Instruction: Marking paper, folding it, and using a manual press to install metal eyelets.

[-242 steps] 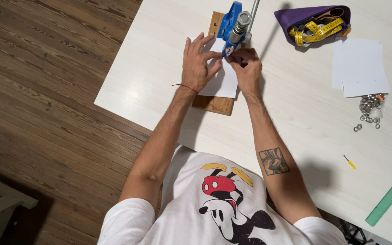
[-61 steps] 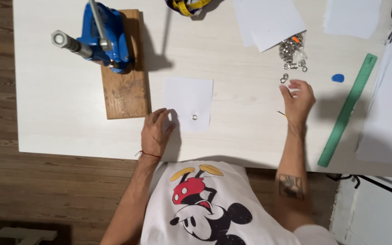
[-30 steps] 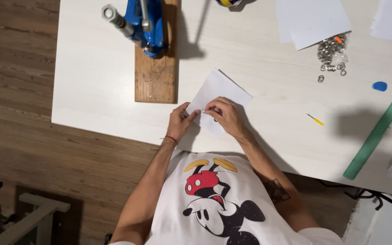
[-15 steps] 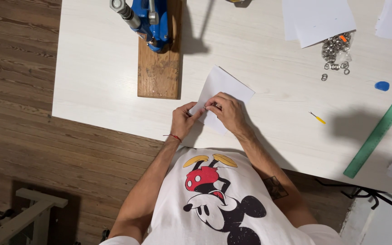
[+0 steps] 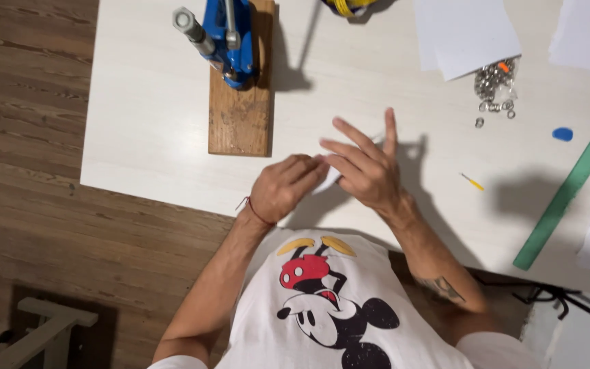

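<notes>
Both hands pinch one paper sheet [image 5: 332,179]: left hand [image 5: 287,186] closed, right hand [image 5: 365,167] fingers spread. One blue press [image 5: 225,37] at 11 o'clock.

Hands: 2, left hand [image 5: 285,188] and right hand [image 5: 367,171], together at 6 o'clock
Blue press [image 5: 223,37]: 1, at 11 o'clock
Wooden base [image 5: 240,116]: 1
Green ruler [image 5: 568,188]: 1, at 3 o'clock
Eyelet pile [image 5: 493,82]: 1, at 1 o'clock
</notes>
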